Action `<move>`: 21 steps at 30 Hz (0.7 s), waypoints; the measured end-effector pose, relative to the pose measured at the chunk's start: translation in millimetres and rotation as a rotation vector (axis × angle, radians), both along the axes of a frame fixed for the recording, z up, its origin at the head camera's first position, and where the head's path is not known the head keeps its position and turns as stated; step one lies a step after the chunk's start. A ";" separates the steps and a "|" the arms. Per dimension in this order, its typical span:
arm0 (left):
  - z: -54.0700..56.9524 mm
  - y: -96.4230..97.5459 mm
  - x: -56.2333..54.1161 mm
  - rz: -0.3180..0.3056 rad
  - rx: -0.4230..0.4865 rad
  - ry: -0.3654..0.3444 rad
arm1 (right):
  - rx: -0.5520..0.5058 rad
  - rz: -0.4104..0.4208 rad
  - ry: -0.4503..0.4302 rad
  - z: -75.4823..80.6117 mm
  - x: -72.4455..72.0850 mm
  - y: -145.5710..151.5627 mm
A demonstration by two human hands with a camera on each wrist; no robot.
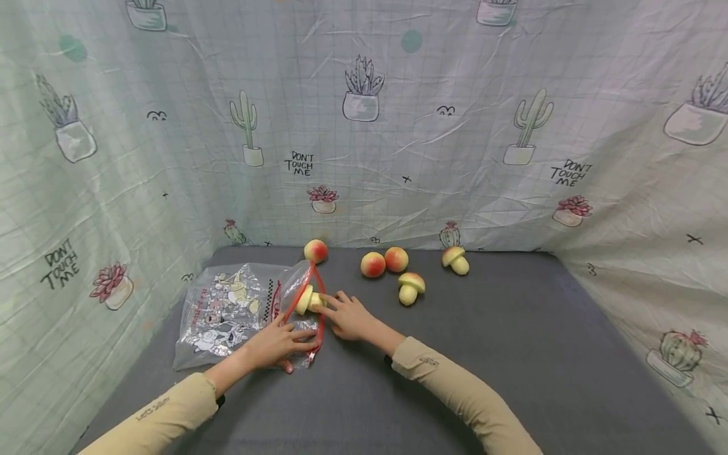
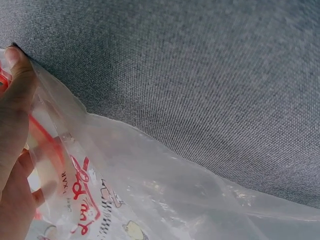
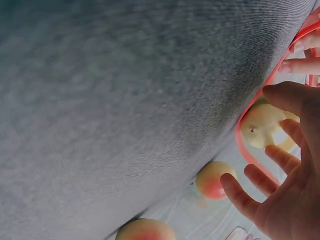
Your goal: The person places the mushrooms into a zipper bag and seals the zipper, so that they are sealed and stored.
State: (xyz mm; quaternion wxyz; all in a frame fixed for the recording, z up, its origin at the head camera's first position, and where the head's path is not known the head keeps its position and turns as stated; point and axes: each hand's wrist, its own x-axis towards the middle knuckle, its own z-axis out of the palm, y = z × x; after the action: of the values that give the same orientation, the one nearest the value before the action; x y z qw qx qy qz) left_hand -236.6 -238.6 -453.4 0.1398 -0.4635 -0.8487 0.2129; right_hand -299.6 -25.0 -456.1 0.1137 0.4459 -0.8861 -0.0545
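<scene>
A clear printed zip bag [image 1: 227, 309] with a red-edged mouth lies at the left of the table, its mouth facing right. My left hand [image 1: 275, 344] rests on the mouth's near side, fingers spread; in the left wrist view the thumb [image 2: 15, 60] lies along the bag's edge. Inside the mouth sits a yellow toy mushroom [image 1: 304, 299]. My right hand [image 1: 348, 316] is at the mouth, its extended fingertips at the mushroom. In the right wrist view its fingers [image 3: 240, 195] are spread apart, and the mushroom [image 3: 260, 125] shows behind the red rim.
A toy peach [image 1: 315, 251] stands behind the bag's mouth. Two more peaches [image 1: 373, 265] sit at the back middle. To their right lie two mushrooms, one nearer [image 1: 411, 289] and one by the back edge [image 1: 455, 260]. A patterned curtain [image 1: 398, 158] surrounds the grey table [image 1: 483, 354].
</scene>
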 end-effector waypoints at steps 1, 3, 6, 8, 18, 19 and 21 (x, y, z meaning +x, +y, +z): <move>0.1 0.0 -0.1 -0.001 -0.006 0.002 | 0.000 -0.003 0.002 0.5 0.2 -0.9; 0.5 -0.2 -0.2 0.001 -0.019 0.001 | -0.002 -0.007 0.003 1.2 0.2 -2.9; 0.3 -0.8 -0.8 -0.003 -0.036 0.008 | -0.004 -0.014 0.011 0.7 -0.5 -5.9; 0.0 -1.1 -1.8 -0.013 -0.040 0.019 | -0.002 -0.021 0.022 -0.3 -1.6 -7.9; -3.2 -1.9 -3.7 -0.021 -0.029 0.032 | -0.001 -0.028 0.046 -3.1 -6.5 -18.3; -3.4 -1.9 -3.8 -0.020 -0.029 0.032 | -0.002 -0.029 0.048 -3.2 -6.9 -19.5; -2.8 -2.0 -3.4 -0.019 -0.029 0.030 | -0.001 -0.031 0.050 -3.5 -7.6 -21.9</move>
State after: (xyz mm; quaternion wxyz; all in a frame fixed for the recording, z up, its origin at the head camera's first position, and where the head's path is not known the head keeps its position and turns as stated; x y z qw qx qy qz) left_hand -239.9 -240.6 -456.2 0.1477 -0.4704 -0.8389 0.2308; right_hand -307.2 -46.9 -459.6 0.1351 0.4307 -0.8898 -0.0667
